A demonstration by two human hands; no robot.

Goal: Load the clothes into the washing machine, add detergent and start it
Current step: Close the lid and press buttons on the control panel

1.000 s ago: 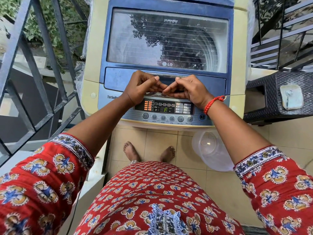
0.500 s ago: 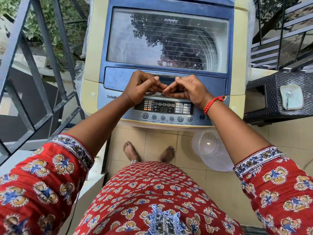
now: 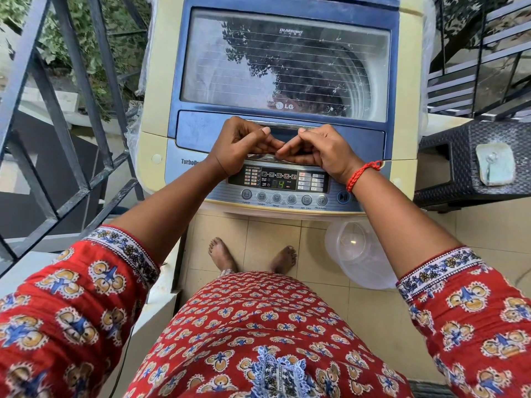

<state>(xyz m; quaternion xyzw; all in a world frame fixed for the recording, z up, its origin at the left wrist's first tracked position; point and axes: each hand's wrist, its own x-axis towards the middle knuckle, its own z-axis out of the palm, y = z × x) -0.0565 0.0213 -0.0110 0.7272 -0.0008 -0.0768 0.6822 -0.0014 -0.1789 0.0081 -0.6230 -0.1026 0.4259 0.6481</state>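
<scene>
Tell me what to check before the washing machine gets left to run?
1. Lid shut: ok, it lies flat.
2. Display lit: ok, green digits glow.
3. Clothes inside: cannot tell, reflections cover the glass.
4. Detergent added: cannot tell.
5. Left hand and right hand off the buttons: ok, they rest above the panel with fingers curled, holding nothing.
6. Plastic tub out of the way: ok, on the floor.

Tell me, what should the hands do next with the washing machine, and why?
Probably just lift both hands away. The lid is already shut, the display glows with a green number, and the left hand and right hand rest curled on the lid's front edge, touching no buttons, holding nothing I can see.
</scene>
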